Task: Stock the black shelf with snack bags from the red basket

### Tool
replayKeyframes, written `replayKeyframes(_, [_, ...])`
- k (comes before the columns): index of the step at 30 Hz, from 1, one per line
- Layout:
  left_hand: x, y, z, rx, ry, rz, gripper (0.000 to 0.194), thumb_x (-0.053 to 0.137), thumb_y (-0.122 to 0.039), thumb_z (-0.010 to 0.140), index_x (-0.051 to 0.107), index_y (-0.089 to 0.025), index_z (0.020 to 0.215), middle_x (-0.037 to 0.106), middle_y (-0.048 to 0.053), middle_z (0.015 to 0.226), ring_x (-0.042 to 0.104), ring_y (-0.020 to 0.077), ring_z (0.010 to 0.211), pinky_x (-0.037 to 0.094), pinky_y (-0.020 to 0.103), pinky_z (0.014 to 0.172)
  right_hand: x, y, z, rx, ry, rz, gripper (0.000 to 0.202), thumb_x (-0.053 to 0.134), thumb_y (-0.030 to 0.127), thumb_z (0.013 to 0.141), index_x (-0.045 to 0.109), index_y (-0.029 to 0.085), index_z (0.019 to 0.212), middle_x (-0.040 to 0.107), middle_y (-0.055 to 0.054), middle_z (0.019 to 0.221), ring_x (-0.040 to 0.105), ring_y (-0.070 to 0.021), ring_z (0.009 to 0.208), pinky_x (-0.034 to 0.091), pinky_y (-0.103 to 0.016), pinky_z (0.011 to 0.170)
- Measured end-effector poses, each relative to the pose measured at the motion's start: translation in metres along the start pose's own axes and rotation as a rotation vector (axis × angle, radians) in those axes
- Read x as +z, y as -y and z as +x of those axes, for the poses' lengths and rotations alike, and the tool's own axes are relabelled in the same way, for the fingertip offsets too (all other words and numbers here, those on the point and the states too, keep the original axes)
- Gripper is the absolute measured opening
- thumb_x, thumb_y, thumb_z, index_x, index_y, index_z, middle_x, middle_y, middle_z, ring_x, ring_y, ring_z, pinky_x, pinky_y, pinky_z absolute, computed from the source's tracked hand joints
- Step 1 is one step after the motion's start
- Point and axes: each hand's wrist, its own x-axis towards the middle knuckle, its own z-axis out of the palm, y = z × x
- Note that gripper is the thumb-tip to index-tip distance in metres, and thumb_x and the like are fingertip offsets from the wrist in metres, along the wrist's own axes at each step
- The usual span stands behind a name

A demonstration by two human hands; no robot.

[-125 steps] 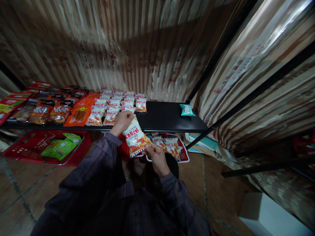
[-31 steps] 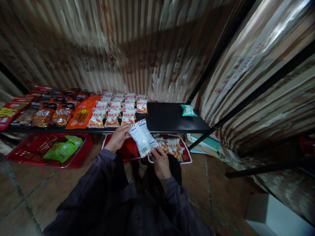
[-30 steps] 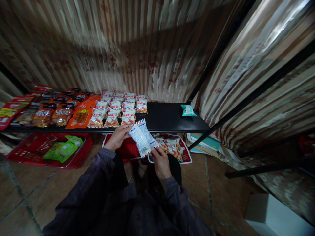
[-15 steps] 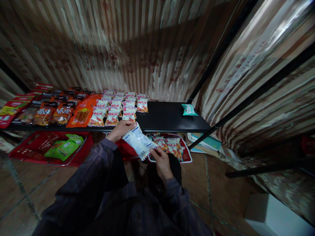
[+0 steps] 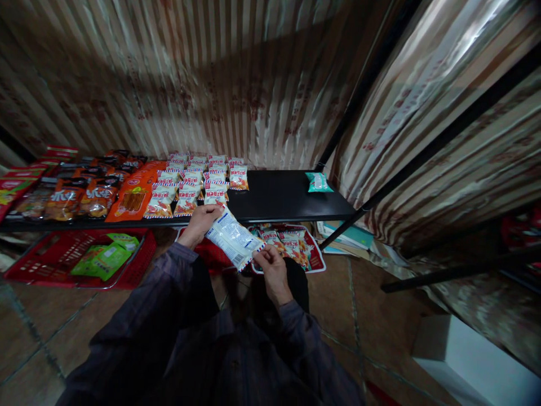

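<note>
A white snack bag [image 5: 235,239] with blue print and a barcode is stretched between my hands, its printed back facing up. My left hand [image 5: 199,223] pinches its upper left end, close to the shelf's front edge. The lower right end is pinched by my right hand [image 5: 273,273]. Rows of similar white snack bags [image 5: 189,194] lie on the black shelf [image 5: 287,198] just beyond. Under the shelf, behind my right hand, a red basket with a white rim [image 5: 318,269] holds more such bags.
Left on the shelf lie an orange packet [image 5: 134,194], black-and-orange packets [image 5: 99,194] and red packets [image 5: 17,183]. A small teal packet [image 5: 318,182] sits near the right end. Below are a red basket [image 5: 143,254] with green packets [image 5: 105,259], black posts [image 5: 367,206] and a white box [image 5: 486,355].
The view has shifted slightly, so shelf and baskets appear a little further left. Both hands keep hold of the snack bag, which lies at nearly the same angle.
</note>
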Motion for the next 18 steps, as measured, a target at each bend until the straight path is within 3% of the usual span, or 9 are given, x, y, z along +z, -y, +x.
replayKeyframes(6, [0.002,-0.004,-0.001,-0.008,0.026,0.043,0.026,0.069,-0.039,0.055,0.067,-0.014,0.063,0.059,-0.001,0.058,0.046,0.0105,0.055,0.034,0.023,0.054,0.001,0.008,-0.005,0.0,-0.01,0.009,0.031,0.073,0.041,0.061,0.053,0.021,0.072,0.052,0.007,0.057,0.046,-0.0091,0.053,0.035,-0.021,0.052])
replayKeyframes(12, [0.003,-0.008,0.001,0.009,0.087,0.048,0.026,0.069,-0.04,0.057,0.065,-0.014,0.062,0.056,-0.002,0.056,0.045,0.0101,0.054,0.032,0.023,0.053,-0.001,0.008,-0.001,-0.037,0.033,-0.032,0.036,0.064,0.052,0.072,0.05,0.02,0.063,0.046,0.007,0.052,0.038,-0.0077,0.048,0.031,-0.021,0.047])
replayKeyframes(18, [0.005,-0.012,0.003,-0.011,0.123,0.064,0.019,0.067,-0.033,0.058,0.062,-0.015,0.059,0.054,-0.003,0.055,0.044,0.0094,0.053,0.031,0.022,0.052,0.001,0.012,0.001,-0.003,-0.011,0.022,0.037,0.069,0.052,0.066,0.049,0.021,0.064,0.048,0.008,0.051,0.045,-0.0086,0.045,0.036,-0.021,0.044])
